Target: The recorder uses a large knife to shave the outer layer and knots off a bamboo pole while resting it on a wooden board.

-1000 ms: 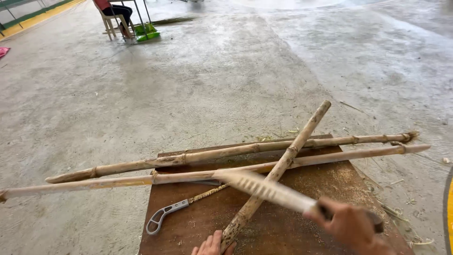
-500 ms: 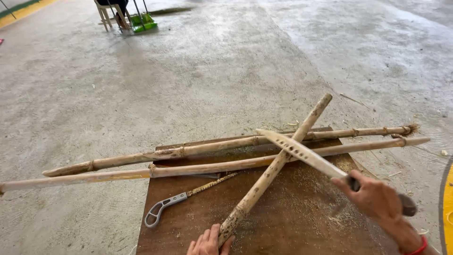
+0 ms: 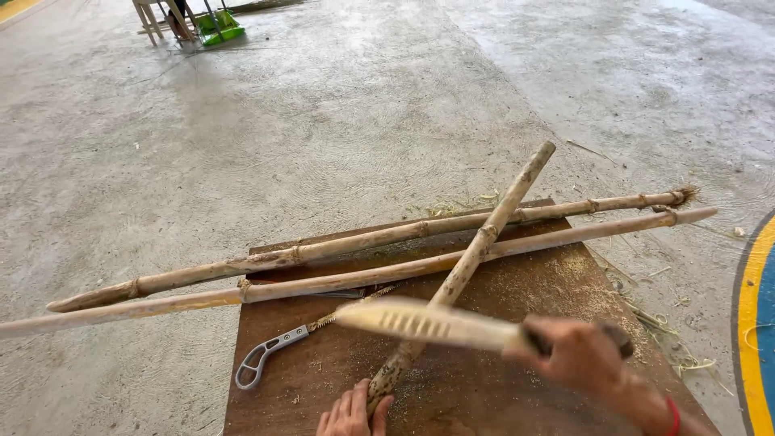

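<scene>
The right hand [image 3: 585, 355] has its fingers closed around the handle of a machete [image 3: 428, 324], whose blurred blade crosses the slanted bamboo pole [image 3: 472, 262] just above the left hand [image 3: 353, 412], fingers wrapped on the pole's lower end on the brown board [image 3: 557, 291]. A glancing stroke could slide down toward those fingers, since the pole is round and rests loosely on two other poles [image 3: 355, 262]. No packages or labels show; only a curved yellow and blue floor marking [image 3: 751, 315] lies right of the right fingers.

Two long bamboo poles [image 3: 339, 246] lie side by side across a brown wooden board [image 3: 565, 282] on the gray concrete floor [image 3: 323, 121]. A small saw with a gray handle [image 3: 270, 355] rests on the board, partly under the poles. Far off stand wooden chair legs [image 3: 157, 18] and a green thing [image 3: 222, 24].
</scene>
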